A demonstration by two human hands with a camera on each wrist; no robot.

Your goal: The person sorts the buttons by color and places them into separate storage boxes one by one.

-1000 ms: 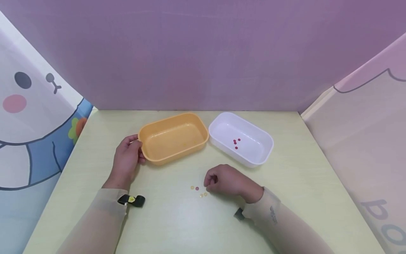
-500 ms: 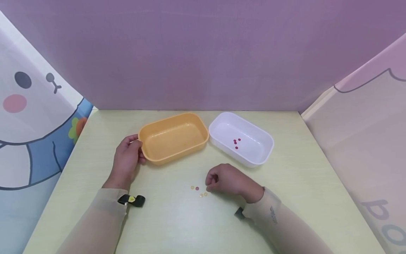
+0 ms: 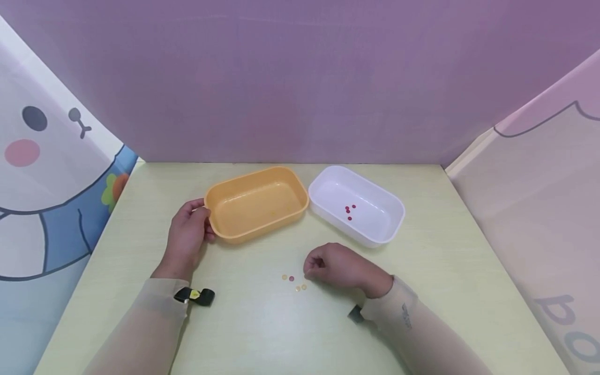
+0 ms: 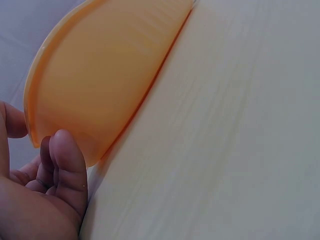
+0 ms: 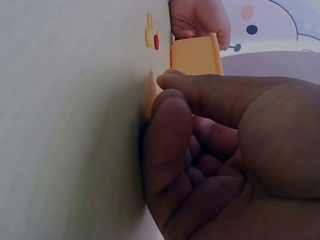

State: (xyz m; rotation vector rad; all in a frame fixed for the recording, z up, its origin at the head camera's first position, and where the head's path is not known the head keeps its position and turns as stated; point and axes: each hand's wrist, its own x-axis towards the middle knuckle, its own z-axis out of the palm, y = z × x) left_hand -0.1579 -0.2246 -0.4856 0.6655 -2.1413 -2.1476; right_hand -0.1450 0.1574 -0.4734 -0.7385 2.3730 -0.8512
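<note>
My left hand rests against the left end of the yellow tray. In the left wrist view its fingers lie outside the tray wall, one fingertip touching the rim. My right hand is low over the table in front of the white tray. Its fingers are curled, thumb and forefinger close together. A small yellowish spot shows at their tips in the right wrist view; I cannot tell whether it is a held piece. Just left of that hand lie several small yellow discs and one red disc.
Several red discs lie inside the white tray, whose left end is close to the yellow tray. Faint yellow spots show on the yellow tray's floor. A purple wall stands behind the pale table, with printed sheets at both sides.
My right hand has shifted very slightly right, away from the small discs, with its fingers still curled. My left hand, both trays and the loose discs stay where they were.
</note>
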